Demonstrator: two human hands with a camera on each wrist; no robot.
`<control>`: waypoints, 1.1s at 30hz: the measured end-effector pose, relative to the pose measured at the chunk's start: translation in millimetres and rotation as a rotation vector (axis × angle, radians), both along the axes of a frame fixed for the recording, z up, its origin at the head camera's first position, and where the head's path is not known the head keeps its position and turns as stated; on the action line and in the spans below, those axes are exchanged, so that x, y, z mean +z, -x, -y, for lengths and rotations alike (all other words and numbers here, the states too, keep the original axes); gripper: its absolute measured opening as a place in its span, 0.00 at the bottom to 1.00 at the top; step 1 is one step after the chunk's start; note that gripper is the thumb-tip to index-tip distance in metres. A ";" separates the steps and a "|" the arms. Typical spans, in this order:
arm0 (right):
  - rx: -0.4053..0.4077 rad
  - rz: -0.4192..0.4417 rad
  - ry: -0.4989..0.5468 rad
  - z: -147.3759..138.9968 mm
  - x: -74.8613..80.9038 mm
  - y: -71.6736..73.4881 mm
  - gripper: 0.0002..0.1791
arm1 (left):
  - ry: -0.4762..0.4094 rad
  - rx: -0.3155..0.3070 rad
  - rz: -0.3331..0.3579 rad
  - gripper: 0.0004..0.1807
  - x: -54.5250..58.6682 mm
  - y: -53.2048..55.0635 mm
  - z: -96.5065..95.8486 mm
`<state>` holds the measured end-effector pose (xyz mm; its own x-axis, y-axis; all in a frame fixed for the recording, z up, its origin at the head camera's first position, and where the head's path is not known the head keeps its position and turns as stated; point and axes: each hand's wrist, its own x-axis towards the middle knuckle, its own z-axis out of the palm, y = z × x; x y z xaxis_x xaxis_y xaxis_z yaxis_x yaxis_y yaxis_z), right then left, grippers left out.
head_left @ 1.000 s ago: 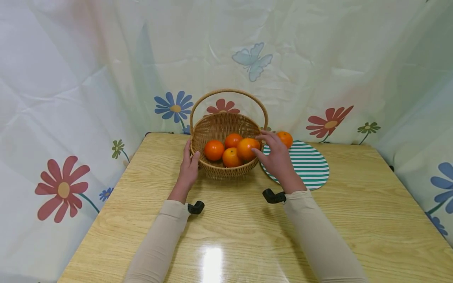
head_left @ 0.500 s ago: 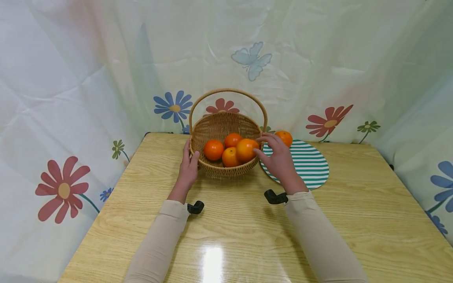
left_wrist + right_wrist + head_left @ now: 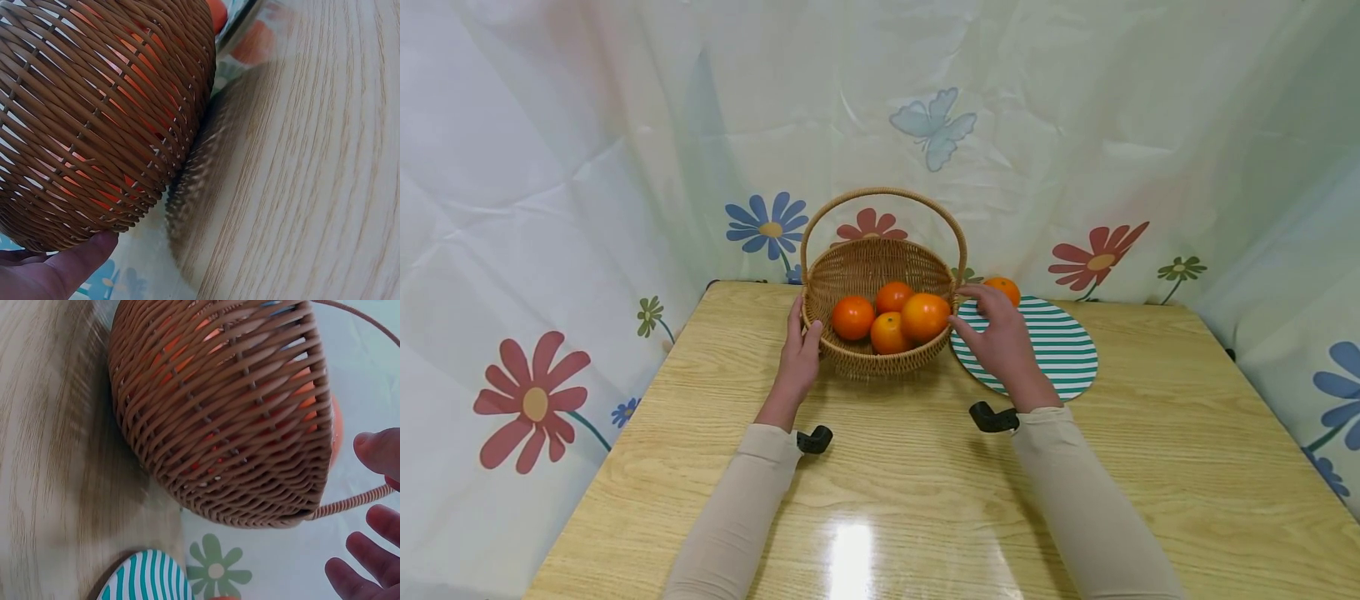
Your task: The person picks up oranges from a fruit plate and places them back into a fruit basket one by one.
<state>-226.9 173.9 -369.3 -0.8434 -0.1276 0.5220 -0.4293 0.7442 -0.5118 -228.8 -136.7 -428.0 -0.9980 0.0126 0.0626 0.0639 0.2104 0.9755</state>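
A wicker basket (image 3: 880, 363) with a hoop handle stands at the table's far middle and holds several oranges (image 3: 925, 317). My left hand (image 3: 801, 346) lies flat against the basket's left wall, fingers straight; the left wrist view shows its thumb (image 3: 78, 262) touching the weave (image 3: 94, 106). My right hand (image 3: 996, 329) hovers with spread fingers just right of the basket, above a green-and-white striped mat (image 3: 1063, 354), and holds nothing. In the right wrist view its fingertips (image 3: 378, 453) stand clear of the basket (image 3: 225, 412). A single orange (image 3: 1006, 288) sits on the mat's far edge, behind that hand.
The wooden table (image 3: 925, 500) is walled on three sides by a pale flowered curtain (image 3: 587, 167). Bare tabletop lies in front of the basket and to the right of the mat. The mat's edge (image 3: 147, 578) shows below the basket in the right wrist view.
My right hand has drawn back to the right, off the front orange in the basket and over the mat. The left hand and the basket have stayed put.
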 end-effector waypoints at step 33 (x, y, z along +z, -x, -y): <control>-0.084 0.168 -0.070 -27.7 -3.9 18.7 0.28 | 0.025 0.012 0.007 0.34 -0.3 0.5 0.0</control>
<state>-245.6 201.6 -373.2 -0.9272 -0.0843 0.3650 -0.2769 0.8103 -0.5165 -229.3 -136.7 -428.3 -0.9984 0.0025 0.0559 0.0549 0.2355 0.9703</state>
